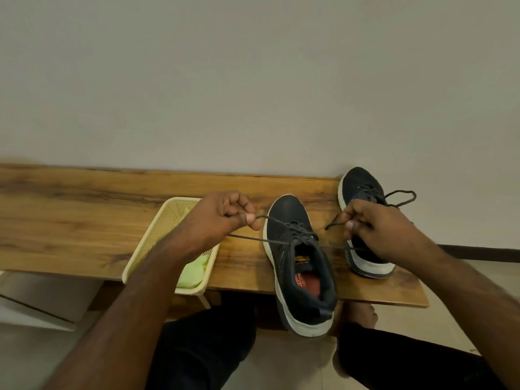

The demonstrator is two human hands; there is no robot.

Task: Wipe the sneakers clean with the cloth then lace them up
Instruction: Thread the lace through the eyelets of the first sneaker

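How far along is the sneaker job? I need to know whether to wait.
Wiping looks finished: the light green cloth lies in the cream plastic basket. The far dark sneaker on the wooden bench already shows a tied bow. The near dark sneaker is laced; the left hand and right hand each pinch an end of its dark lace. Only its knot remains.

Both sneakers, the near one [298,260] and the far one [363,220], are dark navy with white soles and dark grey laces [270,241]. The near one shows a red insole with a yellow tag inside. The basket [146,243] at left is pale yellow, with a fine mesh pattern. The cloth [194,270] in it is light green. The bench [84,215] is warm brown with darker wood grain. The wall [253,80] is plain grey-white.
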